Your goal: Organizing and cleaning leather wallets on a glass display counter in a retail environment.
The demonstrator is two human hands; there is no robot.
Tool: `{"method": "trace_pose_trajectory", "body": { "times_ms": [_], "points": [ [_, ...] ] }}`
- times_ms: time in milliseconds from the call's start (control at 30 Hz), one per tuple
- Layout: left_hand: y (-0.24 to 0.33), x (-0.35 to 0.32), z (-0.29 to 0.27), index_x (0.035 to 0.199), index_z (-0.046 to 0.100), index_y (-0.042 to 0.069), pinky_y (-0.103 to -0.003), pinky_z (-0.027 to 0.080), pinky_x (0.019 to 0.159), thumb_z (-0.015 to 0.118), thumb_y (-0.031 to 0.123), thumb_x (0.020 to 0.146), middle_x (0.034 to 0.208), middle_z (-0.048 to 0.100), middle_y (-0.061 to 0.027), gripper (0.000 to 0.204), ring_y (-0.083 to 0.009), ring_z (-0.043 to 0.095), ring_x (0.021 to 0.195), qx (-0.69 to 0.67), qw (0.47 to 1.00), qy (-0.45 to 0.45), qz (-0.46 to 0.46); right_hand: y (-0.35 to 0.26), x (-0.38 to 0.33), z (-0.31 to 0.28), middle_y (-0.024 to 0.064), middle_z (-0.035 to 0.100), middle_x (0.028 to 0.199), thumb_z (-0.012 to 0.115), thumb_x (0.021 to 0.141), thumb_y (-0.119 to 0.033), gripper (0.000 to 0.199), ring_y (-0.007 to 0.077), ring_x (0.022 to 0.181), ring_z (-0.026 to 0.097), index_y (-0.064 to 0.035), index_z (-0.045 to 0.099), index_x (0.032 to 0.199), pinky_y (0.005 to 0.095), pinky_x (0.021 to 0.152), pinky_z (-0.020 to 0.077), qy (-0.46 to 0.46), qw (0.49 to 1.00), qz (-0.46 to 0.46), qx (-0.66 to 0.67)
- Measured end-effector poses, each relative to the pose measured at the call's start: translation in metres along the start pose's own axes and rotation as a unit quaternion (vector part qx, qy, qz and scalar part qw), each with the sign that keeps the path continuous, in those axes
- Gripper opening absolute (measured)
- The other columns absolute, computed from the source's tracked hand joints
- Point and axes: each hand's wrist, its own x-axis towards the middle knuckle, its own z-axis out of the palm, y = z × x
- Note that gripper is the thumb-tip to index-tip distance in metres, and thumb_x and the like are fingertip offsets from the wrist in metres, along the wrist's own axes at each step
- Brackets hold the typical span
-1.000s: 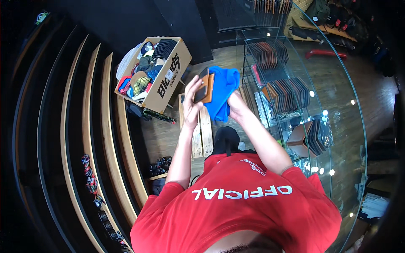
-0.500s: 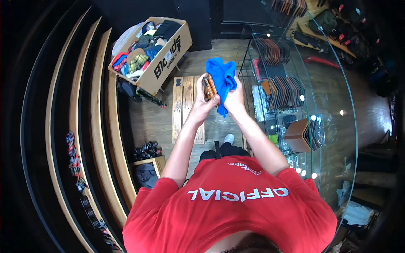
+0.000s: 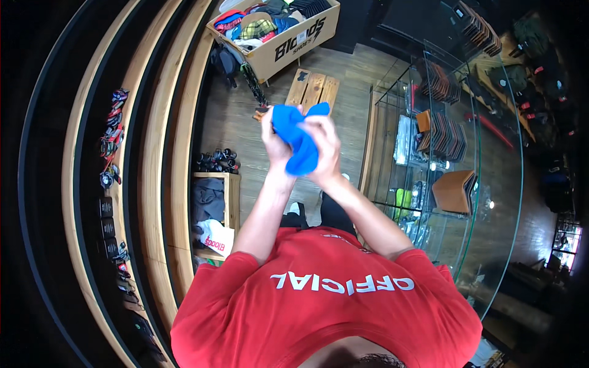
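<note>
In front of me I hold a bunched blue cloth between both hands, somewhat smeared by motion. My right hand is closed round the cloth from the right, fingers bent over it. On the other side, my left hand grips a small brown, leather-looking item. Only the item's edge shows past the left fingers; the cloth and hand hide the rest. The cloth lies against the left palm.
A slatted wooden bench stands beyond my hands, near a cardboard box heaped with clothes and caps. Long wooden shelves curve along my left. On the right is a glass display case with wallets inside. A wooden cubby stands at left.
My view has swung, so the box and bench sit farther right and higher. Both hands have come closer in, and the cloth now covers most of the brown item.
</note>
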Motion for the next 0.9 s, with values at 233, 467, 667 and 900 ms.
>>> {"method": "trace_pose_trajectory", "body": {
  "times_ms": [233, 467, 667, 900],
  "points": [
    [0.03, -0.031, -0.013, 0.13, 0.057, 0.013, -0.058, 0.028, 0.121, 0.067, 0.021, 0.07, 0.145, 0.047, -0.0257, 0.061, -0.0446, 0.043, 0.139, -0.192, 0.973, -0.103, -0.073, 0.019, -0.031, -0.021, 0.0155, 0.066, 0.101, 0.075, 0.07, 0.001, 0.035, 0.0328, 0.092, 0.067, -0.0004, 0.067, 0.104, 0.0371, 0.083, 0.0533, 0.017, 0.99, 0.142, 0.013],
    [0.003, -0.047, -0.009, 0.154, 0.03, 0.009, -0.05, 0.033, 0.122, 0.063, 0.01, 0.062, 0.159, 0.036, -0.0217, 0.098, -0.0386, 0.04, 0.145, -0.004, 0.961, -0.255, -0.112, -0.029, -0.013, -0.05, 0.0147, 0.065, 0.109, 0.078, 0.069, -0.012, 0.041, 0.0376, 0.101, 0.063, -0.0073, 0.071, 0.109, 0.0434, 0.087, 0.0527, 0.001, 0.995, -0.005, -0.097],
    [-0.02, -0.039, 0.028, 0.162, 0.016, 0.004, -0.048, 0.037, 0.119, 0.066, 0.012, 0.063, 0.163, 0.03, -0.0232, 0.111, -0.0353, 0.04, 0.146, 0.02, 0.896, -0.336, -0.289, 0.031, -0.021, -0.125, 0.0102, 0.069, 0.103, 0.065, 0.083, 0.0, 0.029, 0.0241, 0.098, 0.067, -0.0002, 0.068, 0.112, 0.0346, 0.089, 0.0514, 0.12, 0.968, 0.213, 0.062],
    [-0.135, -0.014, 0.02, 0.155, 0.036, 0.01, -0.036, 0.038, 0.114, 0.051, 0.033, 0.108, 0.144, 0.053, -0.0126, 0.055, -0.0215, 0.05, 0.133, 0.327, 0.882, -0.286, -0.185, 0.032, -0.052, -0.148, 0.0102, 0.061, 0.137, 0.064, 0.1, -0.016, 0.05, 0.0204, 0.125, 0.058, -0.0039, 0.049, 0.146, 0.0362, 0.107, 0.0457, 0.282, 0.839, 0.397, 0.241]
  ]
}}
